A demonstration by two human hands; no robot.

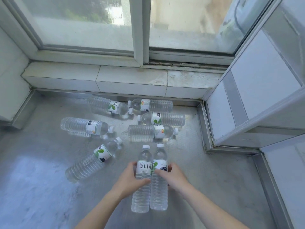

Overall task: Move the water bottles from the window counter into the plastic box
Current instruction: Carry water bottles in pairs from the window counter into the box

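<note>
Both hands are occupied: left hand (130, 176) grips the left bottle (142, 179), right hand (170, 174) grips the right bottle (159, 180), the pair side by side and touching. Five more bottles lie on their sides on the worktop (41, 162) between this pair and the window (140, 30). Plastic box not in view. Judged early: no bottle visibly boxed, seven left.

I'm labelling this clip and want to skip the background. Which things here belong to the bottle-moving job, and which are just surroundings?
Part of the job:
- bottle in the left hand
- bottle in the right hand
- left hand, right hand
- five loose bottles lying on the metal counter, e.g.

Just surroundings:
- window
- tiled sill
- white cabinet

The plastic box is not in view.
</note>
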